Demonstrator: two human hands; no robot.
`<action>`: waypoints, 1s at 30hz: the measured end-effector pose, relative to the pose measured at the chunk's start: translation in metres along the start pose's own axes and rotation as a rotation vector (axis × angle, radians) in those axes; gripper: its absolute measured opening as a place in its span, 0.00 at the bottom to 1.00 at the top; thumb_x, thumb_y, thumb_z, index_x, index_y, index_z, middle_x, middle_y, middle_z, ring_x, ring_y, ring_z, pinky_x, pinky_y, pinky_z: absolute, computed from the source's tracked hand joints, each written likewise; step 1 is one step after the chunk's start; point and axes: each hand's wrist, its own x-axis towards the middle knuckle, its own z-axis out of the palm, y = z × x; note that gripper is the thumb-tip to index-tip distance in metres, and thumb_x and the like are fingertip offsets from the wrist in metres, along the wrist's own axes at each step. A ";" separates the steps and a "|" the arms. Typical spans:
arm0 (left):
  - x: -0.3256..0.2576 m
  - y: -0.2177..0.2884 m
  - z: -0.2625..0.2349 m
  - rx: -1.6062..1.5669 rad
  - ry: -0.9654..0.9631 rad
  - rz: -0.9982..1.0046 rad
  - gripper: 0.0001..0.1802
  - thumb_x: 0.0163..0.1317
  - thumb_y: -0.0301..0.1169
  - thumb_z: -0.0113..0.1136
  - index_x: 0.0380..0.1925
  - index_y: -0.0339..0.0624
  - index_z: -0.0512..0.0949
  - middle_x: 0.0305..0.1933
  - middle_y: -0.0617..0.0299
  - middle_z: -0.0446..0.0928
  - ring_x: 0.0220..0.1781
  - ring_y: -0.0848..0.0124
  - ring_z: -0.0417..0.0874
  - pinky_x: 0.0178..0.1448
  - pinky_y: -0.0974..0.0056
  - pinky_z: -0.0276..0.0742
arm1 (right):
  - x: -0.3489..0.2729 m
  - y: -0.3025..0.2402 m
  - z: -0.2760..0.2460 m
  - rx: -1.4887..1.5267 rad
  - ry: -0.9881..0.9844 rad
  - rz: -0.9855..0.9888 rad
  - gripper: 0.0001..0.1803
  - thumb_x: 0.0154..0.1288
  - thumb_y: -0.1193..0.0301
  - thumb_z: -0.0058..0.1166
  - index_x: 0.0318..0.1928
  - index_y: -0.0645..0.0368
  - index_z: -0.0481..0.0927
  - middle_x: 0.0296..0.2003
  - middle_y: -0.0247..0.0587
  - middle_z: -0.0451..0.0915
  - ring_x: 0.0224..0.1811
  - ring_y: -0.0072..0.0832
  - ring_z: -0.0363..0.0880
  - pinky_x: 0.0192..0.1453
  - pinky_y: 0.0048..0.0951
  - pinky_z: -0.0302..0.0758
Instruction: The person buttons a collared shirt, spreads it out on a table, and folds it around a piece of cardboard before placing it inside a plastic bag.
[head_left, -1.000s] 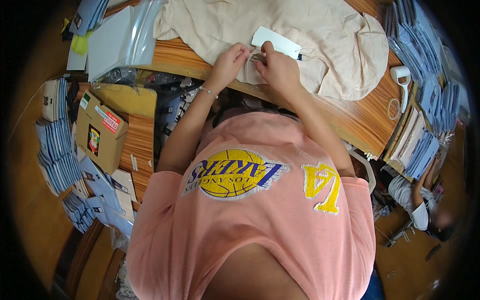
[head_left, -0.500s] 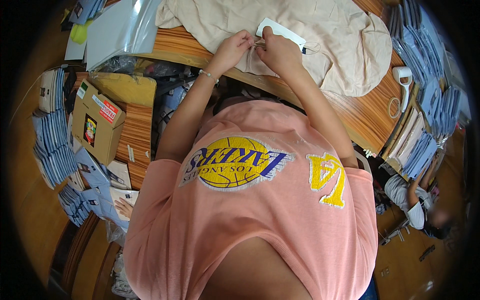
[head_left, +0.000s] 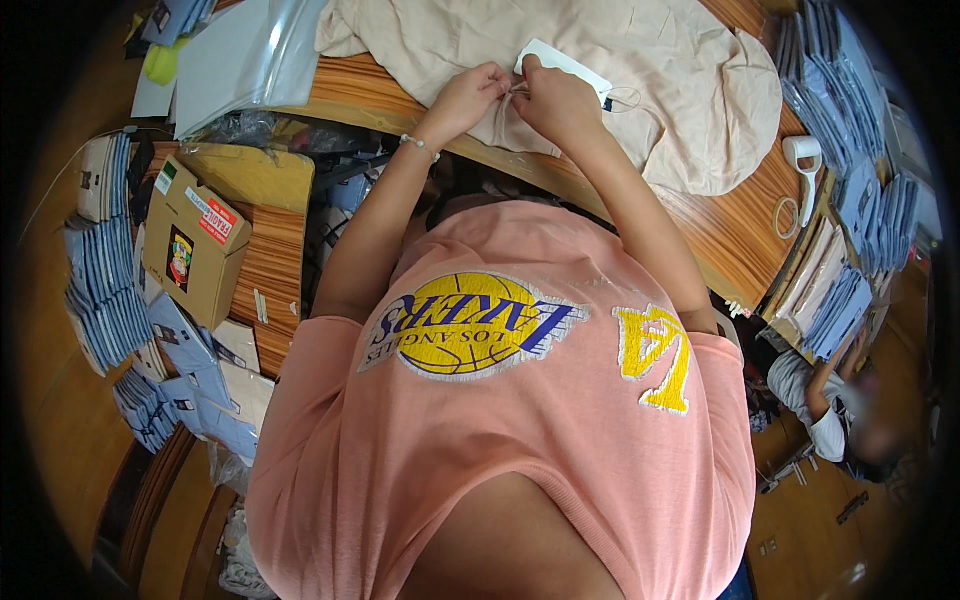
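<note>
A beige garment [head_left: 690, 120] lies spread and creased over the wooden table. At its near edge my left hand [head_left: 470, 98] is closed in a pinch on a thin cord [head_left: 515, 91]. My right hand [head_left: 558, 105] sits just to the right, its fingers closed on the same cord close to the cloth. A white card tag [head_left: 572, 66] lies on the garment beyond my right hand, partly covered by it. Thin string loops out past the tag's right end. The fingertips hide how the cord meets the cloth.
Stacks of blue packaged garments [head_left: 105, 290] stand at the left, beside a cardboard box [head_left: 195, 245]. Clear plastic sheets [head_left: 250, 70] hang over the table's left end. At the right lie a white handled tool [head_left: 806, 165], a ring [head_left: 787, 217] and more blue packages [head_left: 835, 90]. Another person [head_left: 830, 405] is at the lower right.
My hands stay almost in place, with small finger movements at the cord. The string loop beside the tag has shifted. Another person's hand at the left packages has gone from view.
</note>
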 end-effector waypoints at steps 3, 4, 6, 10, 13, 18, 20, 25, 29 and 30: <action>-0.003 0.001 0.000 -0.049 0.023 0.039 0.09 0.65 0.31 0.49 0.34 0.35 0.72 0.32 0.61 0.77 0.37 0.73 0.78 0.43 0.70 0.72 | -0.001 -0.004 -0.004 -0.005 -0.021 -0.001 0.18 0.54 0.64 0.52 0.42 0.63 0.71 0.29 0.49 0.81 0.34 0.44 0.81 0.36 0.41 0.76; -0.004 0.001 0.000 -0.080 0.038 0.063 0.10 0.64 0.32 0.50 0.34 0.34 0.72 0.31 0.58 0.78 0.36 0.71 0.80 0.41 0.68 0.72 | -0.002 -0.006 -0.005 -0.007 -0.027 -0.003 0.18 0.55 0.64 0.52 0.42 0.63 0.71 0.29 0.49 0.81 0.35 0.44 0.81 0.36 0.41 0.76; 0.000 0.004 0.000 -0.030 0.023 0.024 0.10 0.65 0.32 0.49 0.33 0.34 0.72 0.34 0.58 0.79 0.38 0.71 0.80 0.42 0.68 0.73 | 0.001 0.002 -0.002 0.025 -0.029 0.019 0.17 0.54 0.63 0.53 0.41 0.60 0.70 0.29 0.48 0.81 0.34 0.44 0.80 0.36 0.41 0.75; -0.003 -0.001 -0.001 -0.202 0.055 0.063 0.10 0.66 0.32 0.47 0.33 0.34 0.71 0.36 0.56 0.79 0.38 0.70 0.81 0.44 0.68 0.73 | -0.007 0.005 -0.009 0.014 -0.018 0.024 0.17 0.54 0.62 0.55 0.39 0.59 0.70 0.30 0.47 0.80 0.34 0.44 0.80 0.35 0.41 0.74; -0.030 0.018 -0.015 -0.208 0.245 0.152 0.10 0.64 0.31 0.49 0.29 0.34 0.71 0.34 0.57 0.79 0.33 0.71 0.79 0.41 0.68 0.72 | -0.030 0.047 -0.020 0.112 0.092 0.106 0.18 0.54 0.61 0.55 0.38 0.60 0.70 0.29 0.48 0.80 0.33 0.44 0.79 0.34 0.40 0.73; -0.103 0.027 -0.069 0.260 -0.497 -0.120 0.11 0.44 0.20 0.58 0.31 0.35 0.73 0.30 0.56 0.77 0.31 0.70 0.76 0.37 0.65 0.72 | -0.130 0.195 -0.007 0.418 0.499 0.358 0.14 0.52 0.71 0.58 0.35 0.64 0.69 0.21 0.45 0.73 0.25 0.39 0.73 0.33 0.36 0.71; -0.101 0.050 -0.062 0.415 -0.321 -0.058 0.19 0.42 0.19 0.62 0.39 0.36 0.74 0.40 0.56 0.77 0.44 0.65 0.76 0.51 0.65 0.69 | -0.181 0.255 0.017 0.340 0.675 0.499 0.14 0.51 0.73 0.59 0.36 0.64 0.69 0.21 0.46 0.73 0.25 0.39 0.73 0.33 0.36 0.71; -0.039 0.046 -0.021 0.573 0.166 0.162 0.17 0.56 0.28 0.56 0.47 0.41 0.72 0.55 0.54 0.69 0.61 0.58 0.66 0.62 0.58 0.60 | -0.226 0.287 -0.008 0.165 0.602 1.032 0.21 0.53 0.57 0.59 0.38 0.61 0.75 0.31 0.47 0.79 0.34 0.46 0.77 0.39 0.42 0.73; -0.009 0.022 0.019 0.930 0.394 -0.023 0.24 0.62 0.34 0.49 0.60 0.51 0.65 0.69 0.58 0.55 0.71 0.59 0.51 0.69 0.43 0.41 | -0.223 0.307 -0.004 -0.108 0.873 0.922 0.20 0.55 0.58 0.58 0.42 0.60 0.76 0.41 0.52 0.75 0.46 0.48 0.71 0.49 0.42 0.69; -0.007 0.005 0.017 0.957 0.407 0.013 0.26 0.64 0.37 0.45 0.64 0.55 0.60 0.71 0.60 0.51 0.73 0.61 0.46 0.68 0.36 0.35 | -0.217 0.297 -0.008 -0.181 0.910 0.905 0.20 0.56 0.58 0.57 0.42 0.61 0.76 0.42 0.52 0.74 0.48 0.48 0.69 0.51 0.44 0.67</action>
